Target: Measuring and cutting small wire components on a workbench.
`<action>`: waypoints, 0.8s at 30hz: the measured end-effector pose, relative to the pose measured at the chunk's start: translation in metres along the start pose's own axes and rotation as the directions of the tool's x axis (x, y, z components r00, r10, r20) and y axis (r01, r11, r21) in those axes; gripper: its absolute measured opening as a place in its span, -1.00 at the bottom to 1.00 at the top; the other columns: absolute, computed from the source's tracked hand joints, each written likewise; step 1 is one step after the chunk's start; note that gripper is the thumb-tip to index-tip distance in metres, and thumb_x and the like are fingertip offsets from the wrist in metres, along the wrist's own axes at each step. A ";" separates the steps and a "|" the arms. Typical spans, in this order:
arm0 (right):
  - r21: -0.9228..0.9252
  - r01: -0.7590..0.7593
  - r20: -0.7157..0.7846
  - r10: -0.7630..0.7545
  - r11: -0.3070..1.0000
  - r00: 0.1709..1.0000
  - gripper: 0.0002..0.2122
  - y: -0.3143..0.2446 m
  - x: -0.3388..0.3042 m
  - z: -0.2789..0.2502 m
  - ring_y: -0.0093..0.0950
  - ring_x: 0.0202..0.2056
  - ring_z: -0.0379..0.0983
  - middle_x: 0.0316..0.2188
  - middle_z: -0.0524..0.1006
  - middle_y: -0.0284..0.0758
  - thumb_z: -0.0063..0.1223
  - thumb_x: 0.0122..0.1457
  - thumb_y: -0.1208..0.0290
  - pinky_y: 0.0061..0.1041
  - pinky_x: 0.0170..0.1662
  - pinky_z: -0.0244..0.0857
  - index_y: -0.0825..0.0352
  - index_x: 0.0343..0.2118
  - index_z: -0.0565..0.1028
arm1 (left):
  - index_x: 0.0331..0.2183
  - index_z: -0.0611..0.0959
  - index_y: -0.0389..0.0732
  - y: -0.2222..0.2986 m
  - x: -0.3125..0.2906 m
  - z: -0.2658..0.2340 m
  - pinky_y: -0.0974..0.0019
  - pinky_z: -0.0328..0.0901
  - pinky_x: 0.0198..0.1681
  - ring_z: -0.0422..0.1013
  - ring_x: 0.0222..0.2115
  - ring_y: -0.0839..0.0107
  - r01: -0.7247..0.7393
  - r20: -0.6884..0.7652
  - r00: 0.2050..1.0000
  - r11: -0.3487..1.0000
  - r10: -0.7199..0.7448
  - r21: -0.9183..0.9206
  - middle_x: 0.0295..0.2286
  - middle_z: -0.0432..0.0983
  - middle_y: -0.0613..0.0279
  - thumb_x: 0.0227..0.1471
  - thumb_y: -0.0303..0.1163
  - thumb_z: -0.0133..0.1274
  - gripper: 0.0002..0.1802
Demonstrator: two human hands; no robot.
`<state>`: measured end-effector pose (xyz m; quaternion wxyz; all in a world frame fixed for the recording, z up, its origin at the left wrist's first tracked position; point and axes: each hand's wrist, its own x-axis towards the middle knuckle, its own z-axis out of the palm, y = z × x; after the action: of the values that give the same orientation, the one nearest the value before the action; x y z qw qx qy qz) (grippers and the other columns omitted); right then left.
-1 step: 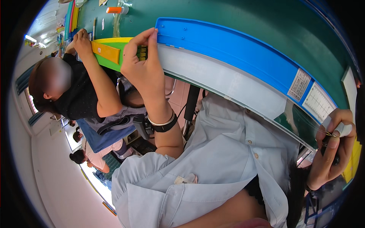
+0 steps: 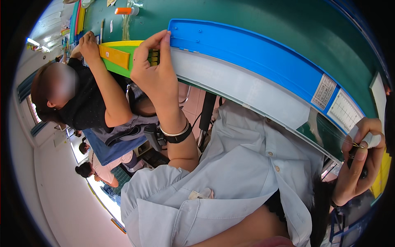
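My left hand [image 2: 154, 70] has its thumb and index finger pinched together at the left end of a long blue plastic tray [image 2: 247, 49]. What lies between those fingertips is too small to make out. At the far right, my right hand [image 2: 362, 160] is closed, thumb against index finger, on fine clear line [image 2: 335, 126] that runs in from the tray's right end. A thin gold-coloured piece [image 2: 356, 145] shows at the pinch. A white wrap [image 2: 372, 140] covers one fingertip, and a small dark object [image 2: 351, 160] sits within the curled fingers.
A pale strip [image 2: 238, 78] lines the green table's [image 2: 263, 20] near edge. At my left, a co-worker's hand [image 2: 88, 47] touches an orange piece [image 2: 115, 56] on a green and yellow board [image 2: 119, 68]. An orange-capped bottle [image 2: 125, 11] lies farther back.
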<state>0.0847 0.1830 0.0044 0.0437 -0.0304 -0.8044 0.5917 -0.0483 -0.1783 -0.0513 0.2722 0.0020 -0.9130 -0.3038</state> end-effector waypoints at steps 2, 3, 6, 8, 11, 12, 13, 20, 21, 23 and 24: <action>0.015 -0.016 -0.022 0.016 1.000 1.000 -0.87 0.000 -0.001 0.002 -0.63 -0.40 0.19 -0.22 0.30 -0.27 -0.19 0.41 0.37 -0.70 -0.41 0.05 0.34 -0.17 0.30 | -0.28 0.74 -0.34 0.002 -0.001 -0.001 0.46 0.38 -0.21 0.49 -0.40 0.51 0.000 -0.016 1.000 0.998 -0.001 -0.061 -0.39 0.64 0.22 0.07 -0.54 0.27 -0.87; 0.014 -0.018 -0.023 0.018 1.000 1.000 -0.87 0.000 0.000 0.002 -0.63 -0.40 0.19 -0.22 0.30 -0.27 -0.19 0.41 0.37 -0.70 -0.41 0.05 0.34 -0.17 0.30 | -0.28 0.74 -0.34 0.002 -0.001 0.000 0.46 0.38 -0.21 0.49 -0.40 0.51 0.001 -0.014 1.000 0.998 -0.001 -0.062 -0.39 0.64 0.22 0.07 -0.54 0.27 -0.87; 0.045 -0.012 0.022 0.011 0.999 1.000 -0.86 0.001 0.000 0.000 -0.64 -0.40 0.20 -0.22 0.31 -0.27 -0.18 0.41 0.36 -0.70 -0.41 0.05 0.34 -0.17 0.30 | -0.27 0.70 -0.37 0.002 -0.002 -0.001 0.47 0.38 -0.20 0.49 -0.40 0.52 0.009 0.010 1.000 0.999 -0.008 -0.052 -0.39 0.65 0.22 0.06 -0.55 0.29 -0.84; -0.006 -0.002 0.002 0.002 1.000 1.000 -0.86 0.002 0.000 0.001 -0.64 -0.41 0.21 -0.22 0.31 -0.27 -0.18 0.41 0.36 -0.70 -0.41 0.05 0.34 -0.17 0.31 | -0.28 0.65 -0.36 0.003 -0.002 -0.001 0.48 0.37 -0.20 0.49 -0.40 0.53 0.036 -0.010 0.999 0.996 -0.037 -0.083 -0.39 0.65 0.21 0.06 -0.54 0.30 -0.82; -0.043 -0.008 -0.006 0.008 0.999 1.000 -0.86 0.002 -0.001 -0.001 -0.64 -0.41 0.22 -0.22 0.31 -0.28 -0.18 0.41 0.36 -0.69 -0.41 0.05 0.33 -0.18 0.31 | -0.29 0.60 -0.35 0.006 0.000 0.001 0.49 0.36 -0.21 0.49 -0.40 0.53 0.029 0.003 1.000 0.996 -0.029 -0.082 -0.38 0.65 0.20 0.05 -0.55 0.31 -0.79; -0.039 -0.005 -0.004 0.005 0.999 1.000 -0.86 0.003 -0.001 0.000 -0.64 -0.41 0.22 -0.22 0.31 -0.28 -0.18 0.41 0.36 -0.69 -0.41 0.05 0.33 -0.18 0.31 | -0.29 0.60 -0.35 0.005 0.000 0.000 0.49 0.36 -0.21 0.49 -0.40 0.53 0.028 -0.001 1.000 0.997 -0.028 -0.078 -0.38 0.65 0.20 0.05 -0.55 0.31 -0.79; -0.031 0.001 0.001 -0.001 1.000 1.000 -0.86 0.004 -0.001 0.001 -0.64 -0.40 0.22 -0.22 0.31 -0.28 -0.18 0.41 0.36 -0.69 -0.42 0.05 0.33 -0.18 0.31 | -0.30 0.59 -0.35 0.002 -0.001 -0.001 0.49 0.36 -0.21 0.49 -0.40 0.53 0.023 -0.006 1.000 0.996 -0.023 -0.085 -0.39 0.65 0.20 0.05 -0.55 0.31 -0.80; -0.040 -0.021 -0.002 0.021 0.999 1.000 -0.85 0.001 -0.001 0.001 -0.63 -0.40 0.23 -0.23 0.31 -0.27 -0.18 0.42 0.36 -0.69 -0.43 0.05 0.34 -0.18 0.31 | -0.36 0.57 -0.34 -0.002 -0.005 -0.004 0.51 0.36 -0.24 0.49 -0.42 0.54 -0.008 -0.018 1.000 0.991 0.005 -0.130 -0.45 0.64 0.20 0.06 -0.58 0.29 -0.83; -0.043 -0.021 -0.005 0.021 0.999 1.000 -0.85 -0.001 -0.001 0.001 -0.63 -0.40 0.23 -0.23 0.31 -0.27 -0.18 0.42 0.36 -0.69 -0.43 0.05 0.34 -0.18 0.31 | -0.36 0.57 -0.34 -0.001 -0.006 -0.004 0.51 0.36 -0.24 0.49 -0.42 0.54 -0.009 -0.017 1.000 0.991 0.006 -0.135 -0.45 0.64 0.20 0.06 -0.58 0.29 -0.83; -0.047 -0.023 0.025 0.024 0.999 0.999 -0.84 -0.006 -0.002 -0.001 -0.63 -0.41 0.23 -0.23 0.31 -0.27 -0.17 0.41 0.34 -0.70 -0.43 0.05 0.34 -0.20 0.31 | -0.41 0.60 -0.27 0.005 -0.008 -0.005 0.43 0.34 -0.19 0.49 -0.45 0.52 -0.012 -0.012 1.000 0.998 0.011 -0.065 -0.49 0.63 0.24 0.00 -0.55 0.33 -0.83; -0.065 -0.037 0.008 0.038 0.997 0.999 -0.84 -0.011 -0.001 0.000 -0.63 -0.41 0.23 -0.23 0.31 -0.27 -0.17 0.41 0.34 -0.70 -0.43 0.05 0.34 -0.20 0.31 | -0.41 0.60 -0.27 0.007 -0.004 -0.003 0.43 0.34 -0.19 0.49 -0.45 0.52 -0.010 0.004 1.000 0.996 0.011 -0.088 -0.49 0.63 0.24 0.00 -0.55 0.33 -0.83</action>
<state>0.0860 0.1793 0.0144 0.0278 -0.0441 -0.8226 0.5662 -0.0416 -0.1737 -0.0473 0.2716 -0.0155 -0.8993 -0.3424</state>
